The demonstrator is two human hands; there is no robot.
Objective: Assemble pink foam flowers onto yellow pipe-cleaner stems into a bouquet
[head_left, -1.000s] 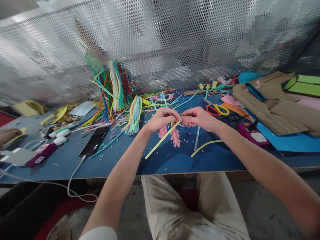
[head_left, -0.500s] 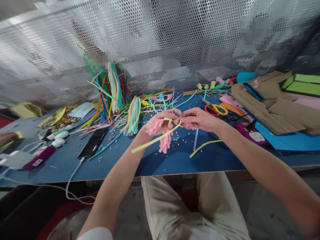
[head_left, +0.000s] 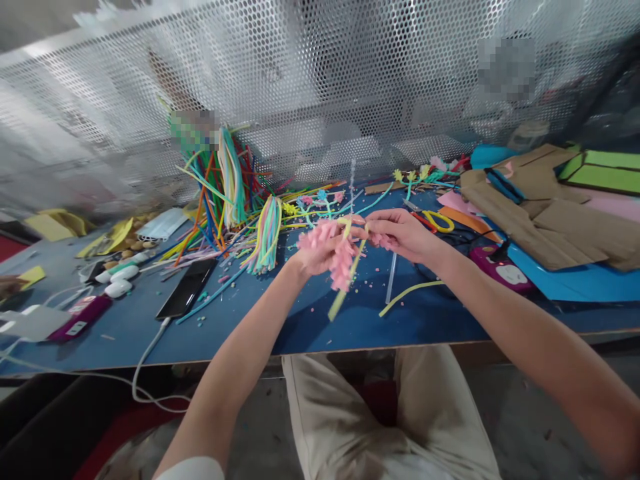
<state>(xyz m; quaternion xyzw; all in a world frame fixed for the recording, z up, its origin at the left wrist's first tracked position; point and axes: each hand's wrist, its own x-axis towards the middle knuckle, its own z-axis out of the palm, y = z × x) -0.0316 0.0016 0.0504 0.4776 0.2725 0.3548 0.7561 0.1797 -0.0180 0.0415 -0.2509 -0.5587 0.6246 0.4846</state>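
My left hand [head_left: 317, 259] is closed around a pink, frilly craft piece [head_left: 343, 263] that looks like a flower cluster made of pipe cleaner. A yellow pipe cleaner [head_left: 341, 301] bends over it and hangs toward the table's front edge. The fingertips of my right hand [head_left: 407, 235] are pinched on the yellow stem, close to my left fingers. More pink frill [head_left: 383, 241] shows under the right hand. Exactly how the stem winds between the fingers is hidden. Another yellow pipe cleaner [head_left: 407, 295] and a clear thin stick [head_left: 391, 280] lie below my right hand.
Pipe-cleaner bundles [head_left: 267, 233] and a black phone [head_left: 187, 288] are at left. Scissors [head_left: 439, 221], a purple power strip [head_left: 500, 269] and brown cardboard [head_left: 560, 213] lie at right. A perforated metal screen [head_left: 350, 80] closes off the back. Another person's hand [head_left: 11, 285] is far left.
The yellow pipe cleaner's free end has swung from pointing left to hanging down in front of the pink piece. The pink piece has turned in my left hand; both hands stay close together.
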